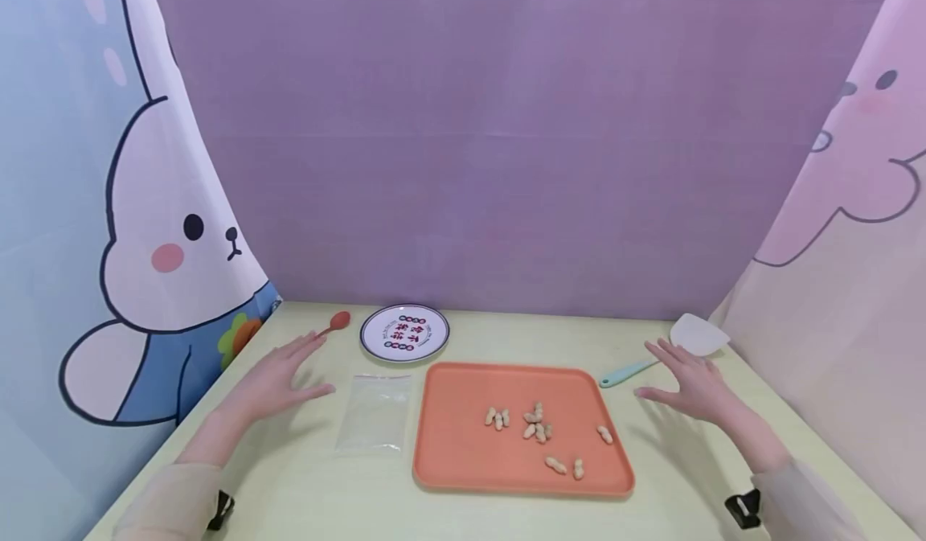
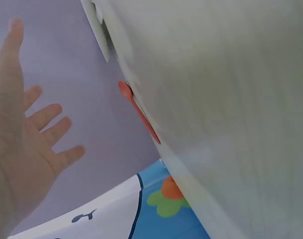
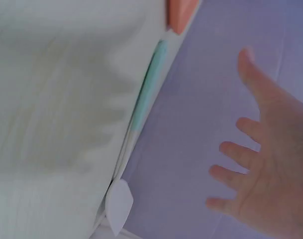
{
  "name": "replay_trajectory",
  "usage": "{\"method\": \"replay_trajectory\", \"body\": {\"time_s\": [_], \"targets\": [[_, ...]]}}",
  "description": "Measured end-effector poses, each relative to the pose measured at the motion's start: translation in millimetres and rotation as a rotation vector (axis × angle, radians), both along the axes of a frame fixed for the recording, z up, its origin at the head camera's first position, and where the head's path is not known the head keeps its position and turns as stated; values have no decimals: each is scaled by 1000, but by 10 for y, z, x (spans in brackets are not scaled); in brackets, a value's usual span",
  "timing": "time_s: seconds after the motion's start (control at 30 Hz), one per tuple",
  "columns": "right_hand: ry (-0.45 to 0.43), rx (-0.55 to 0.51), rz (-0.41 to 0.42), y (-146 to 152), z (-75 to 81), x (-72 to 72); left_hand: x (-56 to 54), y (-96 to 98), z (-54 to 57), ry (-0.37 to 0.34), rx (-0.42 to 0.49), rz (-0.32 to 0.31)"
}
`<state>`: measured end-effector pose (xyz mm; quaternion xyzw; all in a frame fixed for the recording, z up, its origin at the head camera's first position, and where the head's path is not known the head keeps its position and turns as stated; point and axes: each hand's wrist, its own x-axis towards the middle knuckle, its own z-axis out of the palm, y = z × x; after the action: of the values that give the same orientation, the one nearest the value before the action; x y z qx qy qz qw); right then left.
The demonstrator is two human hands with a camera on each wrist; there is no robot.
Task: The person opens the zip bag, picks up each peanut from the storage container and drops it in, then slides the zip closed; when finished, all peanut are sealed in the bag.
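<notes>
My left hand (image 1: 278,379) hovers over the left side of the table with fingers spread and holds nothing. Beyond its fingertips lies a red spoon (image 1: 339,321), its handle partly covered by the fingers in the head view. My right hand (image 1: 693,387) is likewise raised and bare, fingers apart, at the right. Behind it rests a spatula with a white head (image 1: 698,334) and a mint-green handle (image 3: 152,82). Between the hands sits an orange tray (image 1: 456,465) bearing several unshelled peanuts (image 1: 540,433), some clustered in the middle, others scattered toward the right.
A clear zip bag (image 1: 374,416) lies flat left of the tray. Behind the bag is a round white plate (image 1: 370,334) with a dark rim and red printed characters. A purple curtain (image 1: 470,163) hangs along the table's back edge, with cartoon-printed cloth (image 1: 166,203) at the sides.
</notes>
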<state>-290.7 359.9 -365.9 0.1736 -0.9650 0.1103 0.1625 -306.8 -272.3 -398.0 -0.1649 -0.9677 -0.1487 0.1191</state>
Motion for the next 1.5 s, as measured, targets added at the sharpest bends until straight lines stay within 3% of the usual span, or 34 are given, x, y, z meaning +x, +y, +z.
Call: {"method": "replay_trajectory", "body": {"time_s": [0.17,0.37,0.57,0.83,1.33,1.5], "targets": [[27,-115,111,-176,79,-135,-69,64,-22,-47,101,-14],[10,-220,126,-512,162,-290,-210,150,-30,-54,169,-31],[-22,-335,180,-951,213,-426,-341,239,6,-59,240,-63],[-103,-444,334,-1639,187,-556,-490,328,-46,-127,353,-34],[-216,-497,439,-2569,-42,-771,-588,425,-152,-248,368,-60],[-268,-491,480,-2770,-88,-792,-584,438,-185,-297,337,-118]]}}
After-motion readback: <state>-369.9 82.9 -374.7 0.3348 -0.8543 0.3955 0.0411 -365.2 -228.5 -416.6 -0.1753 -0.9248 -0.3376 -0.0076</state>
